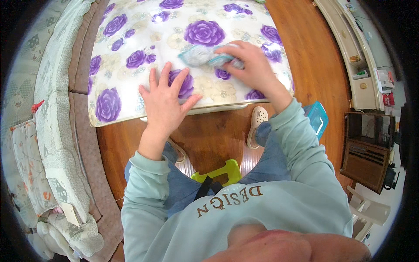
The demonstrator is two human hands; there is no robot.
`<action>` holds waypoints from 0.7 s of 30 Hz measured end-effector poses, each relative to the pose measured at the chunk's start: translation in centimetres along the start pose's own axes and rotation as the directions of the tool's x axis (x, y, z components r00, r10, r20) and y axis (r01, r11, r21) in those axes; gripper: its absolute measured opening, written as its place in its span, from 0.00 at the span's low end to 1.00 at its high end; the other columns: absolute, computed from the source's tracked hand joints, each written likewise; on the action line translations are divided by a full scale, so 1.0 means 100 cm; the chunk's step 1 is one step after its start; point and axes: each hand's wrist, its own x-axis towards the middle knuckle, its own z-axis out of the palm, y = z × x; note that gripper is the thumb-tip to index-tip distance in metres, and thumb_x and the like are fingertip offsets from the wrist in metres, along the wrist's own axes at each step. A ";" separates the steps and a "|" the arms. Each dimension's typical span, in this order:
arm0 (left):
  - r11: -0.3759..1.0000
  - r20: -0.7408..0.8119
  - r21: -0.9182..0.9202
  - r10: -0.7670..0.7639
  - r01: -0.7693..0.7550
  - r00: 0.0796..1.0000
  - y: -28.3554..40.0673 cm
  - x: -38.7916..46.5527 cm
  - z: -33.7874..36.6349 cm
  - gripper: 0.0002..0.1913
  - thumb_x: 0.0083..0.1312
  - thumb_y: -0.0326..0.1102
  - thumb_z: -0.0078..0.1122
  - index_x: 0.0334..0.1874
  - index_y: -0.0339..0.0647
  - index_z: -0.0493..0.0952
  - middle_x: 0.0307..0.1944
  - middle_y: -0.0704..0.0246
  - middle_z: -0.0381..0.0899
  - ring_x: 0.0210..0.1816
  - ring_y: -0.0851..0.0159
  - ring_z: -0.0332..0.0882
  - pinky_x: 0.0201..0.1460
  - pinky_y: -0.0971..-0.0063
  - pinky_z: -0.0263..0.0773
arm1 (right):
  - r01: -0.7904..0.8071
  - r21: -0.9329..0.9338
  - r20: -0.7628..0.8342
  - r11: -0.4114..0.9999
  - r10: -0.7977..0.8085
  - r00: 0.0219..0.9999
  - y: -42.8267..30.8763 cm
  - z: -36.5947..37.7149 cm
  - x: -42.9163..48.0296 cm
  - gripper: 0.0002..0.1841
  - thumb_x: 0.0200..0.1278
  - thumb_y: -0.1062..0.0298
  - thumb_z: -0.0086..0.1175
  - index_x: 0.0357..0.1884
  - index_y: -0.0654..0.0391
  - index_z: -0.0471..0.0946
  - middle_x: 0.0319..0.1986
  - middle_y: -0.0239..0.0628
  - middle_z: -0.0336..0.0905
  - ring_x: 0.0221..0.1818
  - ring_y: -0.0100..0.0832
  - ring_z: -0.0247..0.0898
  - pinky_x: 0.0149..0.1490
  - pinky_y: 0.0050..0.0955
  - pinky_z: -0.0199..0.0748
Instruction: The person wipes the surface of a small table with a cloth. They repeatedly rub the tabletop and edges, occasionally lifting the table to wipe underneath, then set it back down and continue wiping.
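Observation:
Bunched under the fingers of my right hand is a white and teal cloth, blurred and lying against the tabletop. My left hand rests with fingers spread on the table's near half and holds nothing. The table wears a glossy white cover printed with purple roses and beige flowers. One large purple rose shows just beyond the cloth. Part of the cloth is hidden inside my right palm.
A quilt-covered sofa runs along the left. Below me is a lime-green plastic stool on the wooden floor. A blue plastic container stands right of the table. Cream drawers and a dark wooden cabinet line the right side.

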 end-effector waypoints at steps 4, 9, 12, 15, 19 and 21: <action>1.000 0.025 -0.016 -0.004 0.004 1.000 -0.001 -0.001 0.000 0.34 0.60 0.58 0.69 0.69 0.60 0.75 0.75 0.60 0.64 0.73 0.38 0.59 0.62 0.33 0.56 | -0.241 -0.021 -0.149 0.970 0.235 0.960 0.067 -0.016 -0.005 0.20 0.58 0.73 0.65 0.55 0.50 0.83 0.48 0.38 0.83 0.51 0.38 0.80 0.55 0.32 0.76; 0.999 0.027 -0.030 -0.013 0.014 1.000 -0.001 -0.003 0.000 0.35 0.61 0.61 0.67 0.70 0.61 0.73 0.75 0.60 0.63 0.74 0.37 0.58 0.64 0.25 0.54 | -0.508 -0.229 -0.333 0.830 0.424 0.842 0.117 -0.054 -0.014 0.19 0.62 0.59 0.66 0.56 0.45 0.83 0.49 0.40 0.84 0.49 0.42 0.81 0.53 0.37 0.78; 0.999 0.008 -0.051 -0.006 0.007 1.000 -0.002 -0.004 0.001 0.35 0.60 0.63 0.66 0.69 0.60 0.74 0.74 0.58 0.64 0.73 0.35 0.59 0.62 0.22 0.55 | -0.564 -0.166 -0.384 0.809 0.474 0.793 0.092 -0.059 -0.011 0.20 0.63 0.61 0.66 0.57 0.47 0.83 0.48 0.40 0.84 0.47 0.40 0.81 0.52 0.36 0.78; 0.999 0.012 -0.042 -0.009 0.009 1.000 -0.002 -0.005 0.001 0.35 0.61 0.63 0.66 0.70 0.61 0.74 0.75 0.58 0.64 0.73 0.35 0.59 0.62 0.22 0.56 | -0.184 0.078 -0.293 0.980 0.199 0.935 0.041 -0.023 -0.003 0.20 0.61 0.67 0.67 0.57 0.51 0.83 0.47 0.39 0.84 0.44 0.37 0.79 0.51 0.33 0.77; 1.000 0.014 -0.025 -0.004 0.004 1.000 -0.002 -0.005 0.001 0.35 0.62 0.64 0.64 0.71 0.62 0.73 0.75 0.58 0.63 0.74 0.35 0.59 0.64 0.23 0.55 | 0.074 -0.208 -0.079 0.975 -0.092 0.993 -0.002 0.019 -0.005 0.20 0.59 0.69 0.67 0.55 0.52 0.82 0.48 0.40 0.82 0.50 0.39 0.77 0.55 0.33 0.75; 1.000 0.018 -0.024 -0.007 0.008 1.000 -0.002 -0.006 0.002 0.35 0.63 0.65 0.63 0.71 0.62 0.73 0.75 0.58 0.63 0.74 0.35 0.58 0.65 0.23 0.54 | -0.127 -0.095 -0.116 0.987 0.116 0.986 0.014 0.015 -0.005 0.18 0.59 0.64 0.67 0.53 0.48 0.83 0.45 0.39 0.83 0.49 0.43 0.78 0.55 0.37 0.75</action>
